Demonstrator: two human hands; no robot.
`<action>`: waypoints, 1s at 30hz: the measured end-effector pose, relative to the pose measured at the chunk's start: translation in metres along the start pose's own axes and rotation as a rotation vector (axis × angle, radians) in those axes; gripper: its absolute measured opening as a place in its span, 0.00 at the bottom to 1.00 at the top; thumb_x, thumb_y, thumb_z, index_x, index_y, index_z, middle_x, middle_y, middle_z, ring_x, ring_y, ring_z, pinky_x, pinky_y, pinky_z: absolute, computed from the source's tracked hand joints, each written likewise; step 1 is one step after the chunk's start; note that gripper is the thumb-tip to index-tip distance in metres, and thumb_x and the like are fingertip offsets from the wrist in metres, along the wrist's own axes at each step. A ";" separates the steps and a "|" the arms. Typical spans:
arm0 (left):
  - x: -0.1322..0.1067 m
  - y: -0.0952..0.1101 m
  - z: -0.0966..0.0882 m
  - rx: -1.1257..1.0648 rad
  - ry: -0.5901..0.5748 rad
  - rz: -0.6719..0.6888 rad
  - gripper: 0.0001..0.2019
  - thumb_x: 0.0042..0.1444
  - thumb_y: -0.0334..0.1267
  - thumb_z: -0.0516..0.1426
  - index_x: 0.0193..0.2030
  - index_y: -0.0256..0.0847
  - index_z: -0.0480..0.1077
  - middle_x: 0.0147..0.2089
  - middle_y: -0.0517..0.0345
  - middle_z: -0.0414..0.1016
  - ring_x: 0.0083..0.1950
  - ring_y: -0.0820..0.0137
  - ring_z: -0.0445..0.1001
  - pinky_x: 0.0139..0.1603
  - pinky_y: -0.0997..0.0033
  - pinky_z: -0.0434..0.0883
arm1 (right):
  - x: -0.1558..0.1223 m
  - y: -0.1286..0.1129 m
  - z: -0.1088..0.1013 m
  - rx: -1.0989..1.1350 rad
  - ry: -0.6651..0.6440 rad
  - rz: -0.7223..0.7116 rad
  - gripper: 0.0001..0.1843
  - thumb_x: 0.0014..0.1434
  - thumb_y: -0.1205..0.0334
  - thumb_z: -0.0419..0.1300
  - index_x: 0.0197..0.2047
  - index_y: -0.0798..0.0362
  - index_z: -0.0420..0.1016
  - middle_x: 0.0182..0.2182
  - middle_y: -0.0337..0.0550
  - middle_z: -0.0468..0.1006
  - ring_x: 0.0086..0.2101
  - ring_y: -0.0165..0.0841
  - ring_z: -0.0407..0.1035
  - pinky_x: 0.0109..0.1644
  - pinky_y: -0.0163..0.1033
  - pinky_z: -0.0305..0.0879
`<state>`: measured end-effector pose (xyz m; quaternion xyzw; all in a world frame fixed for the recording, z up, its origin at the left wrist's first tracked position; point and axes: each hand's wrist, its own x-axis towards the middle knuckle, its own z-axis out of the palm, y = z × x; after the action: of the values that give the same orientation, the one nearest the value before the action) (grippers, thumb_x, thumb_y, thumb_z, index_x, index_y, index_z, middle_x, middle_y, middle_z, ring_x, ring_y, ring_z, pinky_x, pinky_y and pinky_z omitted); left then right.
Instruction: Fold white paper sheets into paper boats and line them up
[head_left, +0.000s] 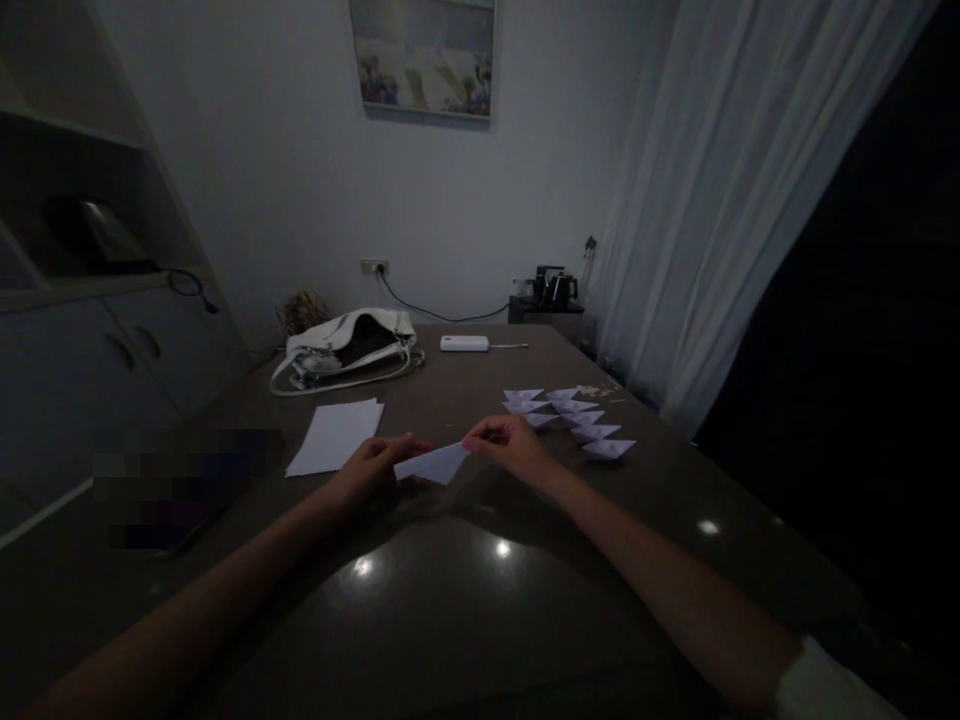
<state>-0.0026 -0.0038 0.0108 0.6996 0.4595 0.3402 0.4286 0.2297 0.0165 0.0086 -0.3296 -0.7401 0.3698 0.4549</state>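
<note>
Between my two hands is a folded sheet of white paper [435, 464], held a little above the dark table, with a long slanting upper edge and a point at its lower side. My left hand [375, 462] grips its left end, the fingers partly behind it. The thumb and fingers of my right hand [510, 446] pinch its upper right corner. Just beyond my right hand stand several white folded paper boats [600, 432] in two rows. A stack of white paper sheets [334, 436] lies flat beside my left hand.
A white handbag [349, 345] lies on the far left of the table [450, 610]. Near the far edge is a white power bank [464, 343] with a short cable. Small pale scraps [600, 392] lie by the boats. A blurred-out patch [195, 490] covers something at left.
</note>
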 end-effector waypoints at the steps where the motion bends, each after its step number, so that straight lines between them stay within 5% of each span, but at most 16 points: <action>1: -0.001 -0.001 0.000 -0.035 -0.092 -0.031 0.26 0.57 0.56 0.49 0.44 0.35 0.75 0.28 0.53 0.77 0.24 0.71 0.70 0.23 0.75 0.64 | -0.001 0.001 0.002 0.008 -0.031 -0.003 0.11 0.50 0.55 0.63 0.30 0.55 0.77 0.24 0.39 0.76 0.25 0.28 0.67 0.29 0.32 0.62; 4: -0.002 -0.002 -0.001 -0.132 -0.280 -0.059 0.23 0.55 0.54 0.54 0.47 0.36 0.73 0.31 0.53 0.78 0.28 0.70 0.72 0.27 0.74 0.66 | -0.004 0.005 0.010 0.024 -0.067 -0.018 0.11 0.50 0.54 0.64 0.31 0.54 0.77 0.26 0.40 0.76 0.27 0.29 0.68 0.32 0.33 0.64; 10: -0.010 0.006 0.006 -0.281 -0.395 -0.059 0.23 0.53 0.49 0.58 0.53 0.39 0.69 0.44 0.49 0.77 0.41 0.63 0.75 0.41 0.66 0.70 | -0.006 0.005 0.019 0.048 -0.005 -0.103 0.12 0.48 0.52 0.65 0.29 0.54 0.78 0.29 0.40 0.72 0.30 0.29 0.68 0.33 0.33 0.65; 14: -0.017 0.014 0.012 -0.371 -0.480 -0.103 0.26 0.52 0.47 0.60 0.57 0.43 0.65 0.47 0.49 0.75 0.39 0.65 0.76 0.41 0.65 0.70 | -0.008 -0.002 0.020 0.108 -0.014 -0.135 0.10 0.49 0.55 0.66 0.29 0.53 0.78 0.28 0.39 0.71 0.30 0.28 0.68 0.33 0.33 0.64; 21: -0.003 0.003 0.018 -0.263 -0.249 -0.001 0.22 0.49 0.47 0.62 0.49 0.39 0.69 0.46 0.49 0.75 0.41 0.63 0.75 0.44 0.61 0.71 | -0.013 -0.008 0.027 0.057 0.161 -0.028 0.21 0.47 0.57 0.66 0.44 0.50 0.68 0.41 0.42 0.70 0.32 0.28 0.68 0.32 0.33 0.65; 25: 0.002 -0.002 0.021 -0.234 -0.190 0.068 0.20 0.48 0.42 0.62 0.48 0.39 0.69 0.48 0.49 0.75 0.45 0.62 0.75 0.48 0.59 0.70 | -0.014 -0.002 0.033 0.040 0.033 0.042 0.15 0.48 0.56 0.65 0.34 0.54 0.67 0.29 0.38 0.72 0.30 0.29 0.68 0.34 0.35 0.64; 30: 0.000 -0.001 0.025 -0.228 -0.169 0.097 0.19 0.47 0.38 0.63 0.47 0.38 0.69 0.48 0.49 0.75 0.46 0.63 0.75 0.50 0.57 0.69 | -0.014 0.000 0.035 0.088 -0.046 0.052 0.13 0.50 0.55 0.64 0.33 0.55 0.68 0.29 0.38 0.73 0.29 0.29 0.68 0.34 0.35 0.65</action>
<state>0.0189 -0.0107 -0.0002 0.6939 0.3459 0.3502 0.5255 0.2029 -0.0039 -0.0083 -0.3200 -0.7246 0.4210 0.4419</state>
